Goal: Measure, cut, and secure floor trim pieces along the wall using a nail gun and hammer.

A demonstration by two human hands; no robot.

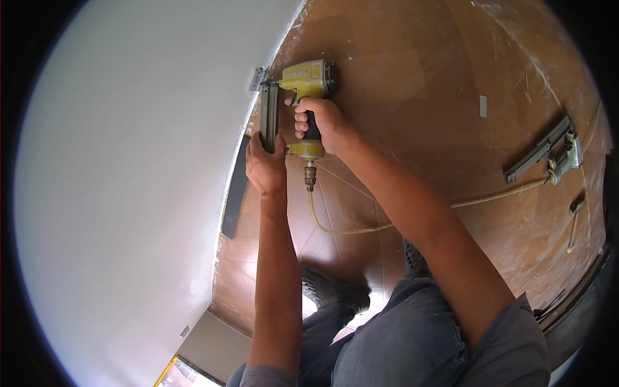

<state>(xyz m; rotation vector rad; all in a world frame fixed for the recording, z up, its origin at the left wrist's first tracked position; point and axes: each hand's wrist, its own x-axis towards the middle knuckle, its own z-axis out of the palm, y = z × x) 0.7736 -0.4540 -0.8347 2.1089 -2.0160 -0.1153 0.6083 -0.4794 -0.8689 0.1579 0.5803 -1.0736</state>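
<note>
My right hand is wrapped round the black grip of a yellow pneumatic nail gun, its index finger at the trigger. My left hand closes on the lower end of the gun's long grey magazine, thumb on one side and fingers on the other. The gun's nose points left, against a small grey metal plate at the foot of the white wall. A brass-coloured coupling joins the gun's base to a pale air hose.
A dark flat strip lies along the wall's foot. On the brown floor at the right rest a second nail gun and a thin-shafted tool. The hose passes beneath my right arm. My shoes are below.
</note>
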